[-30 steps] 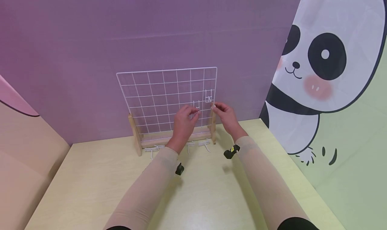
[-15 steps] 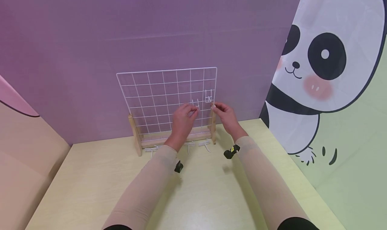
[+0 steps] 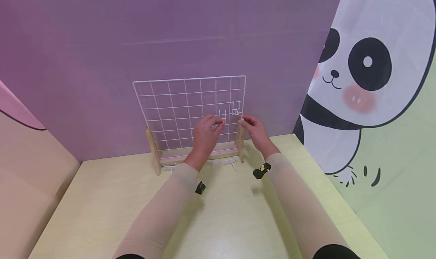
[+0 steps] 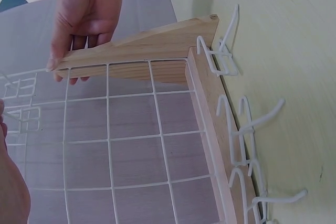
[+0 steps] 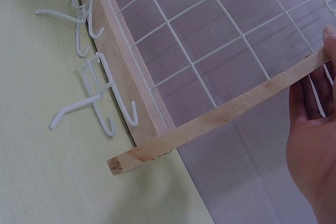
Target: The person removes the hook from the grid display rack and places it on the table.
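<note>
A white wire grid panel (image 3: 184, 115) stands upright in a wooden base with side posts. My left hand (image 3: 206, 136) is in front of the panel's right half, pinching a white wire hook (image 3: 223, 115) whose two prongs point up against the grid. In the left wrist view only part of that left hand (image 4: 13, 187) shows, at the left edge. My right hand (image 3: 256, 132) grips the top of the right wooden post (image 3: 241, 141), thumb in front and fingers behind, seen also in the right wrist view. Another white hook (image 3: 235, 108) hangs on the grid near its right edge.
Several loose white hooks (image 5: 100, 93) lie on the pale table (image 3: 231, 213) along the front of the wooden base (image 3: 221, 153). A purple backdrop (image 3: 184, 32) rises behind the grid. A panda picture (image 3: 369, 81) covers the wall at right.
My left hand has shifted slightly left, and the hook's prongs have risen a little against the grid. The right hand stays on the post.
</note>
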{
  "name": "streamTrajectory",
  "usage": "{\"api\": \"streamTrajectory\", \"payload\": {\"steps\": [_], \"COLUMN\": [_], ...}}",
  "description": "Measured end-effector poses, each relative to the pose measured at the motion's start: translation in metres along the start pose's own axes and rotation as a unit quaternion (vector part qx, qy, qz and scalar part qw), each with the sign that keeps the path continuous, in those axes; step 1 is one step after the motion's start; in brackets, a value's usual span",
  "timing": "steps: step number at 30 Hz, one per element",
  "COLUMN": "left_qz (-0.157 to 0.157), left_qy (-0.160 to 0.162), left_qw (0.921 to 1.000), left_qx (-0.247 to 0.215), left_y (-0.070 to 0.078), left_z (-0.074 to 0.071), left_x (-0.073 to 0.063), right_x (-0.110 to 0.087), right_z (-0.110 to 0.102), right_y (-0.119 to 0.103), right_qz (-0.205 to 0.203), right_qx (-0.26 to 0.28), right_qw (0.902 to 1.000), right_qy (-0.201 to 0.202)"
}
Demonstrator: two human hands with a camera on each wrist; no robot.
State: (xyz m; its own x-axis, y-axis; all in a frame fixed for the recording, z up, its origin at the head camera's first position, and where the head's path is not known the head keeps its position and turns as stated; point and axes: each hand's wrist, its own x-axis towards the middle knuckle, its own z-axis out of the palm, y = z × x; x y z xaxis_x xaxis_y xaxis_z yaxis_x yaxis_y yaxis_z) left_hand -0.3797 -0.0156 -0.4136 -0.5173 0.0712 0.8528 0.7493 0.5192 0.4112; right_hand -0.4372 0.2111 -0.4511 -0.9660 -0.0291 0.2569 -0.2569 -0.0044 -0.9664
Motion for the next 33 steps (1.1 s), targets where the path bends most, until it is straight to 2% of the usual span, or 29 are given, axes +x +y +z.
{"api": "streamTrajectory", "payload": {"steps": [5, 17, 33], "left_qz": [0.006, 0.009, 0.001], "left_qy": [-0.005, -0.023, -0.025], "left_qw": [0.9998, 0.9997, 0.9996], "left_qx": [-0.018, -0.005, 0.013], "left_y": [0.003, 0.002, -0.005], "left_z": [-0.008, -0.035, -0.069], "left_x": [-0.001, -0.011, -0.035], "right_x": [-0.001, -0.003, -0.001], "right_z": [0.000, 0.001, 0.000], "right_y": [-0.001, -0.005, -0.001], "right_qz": [-0.003, -0.001, -0.003], "right_qx": [0.009, 0.012, 0.019], "right_qw": [1.0000, 0.9999, 0.9998], "right_qy": [-0.001, -0.006, -0.010]}}
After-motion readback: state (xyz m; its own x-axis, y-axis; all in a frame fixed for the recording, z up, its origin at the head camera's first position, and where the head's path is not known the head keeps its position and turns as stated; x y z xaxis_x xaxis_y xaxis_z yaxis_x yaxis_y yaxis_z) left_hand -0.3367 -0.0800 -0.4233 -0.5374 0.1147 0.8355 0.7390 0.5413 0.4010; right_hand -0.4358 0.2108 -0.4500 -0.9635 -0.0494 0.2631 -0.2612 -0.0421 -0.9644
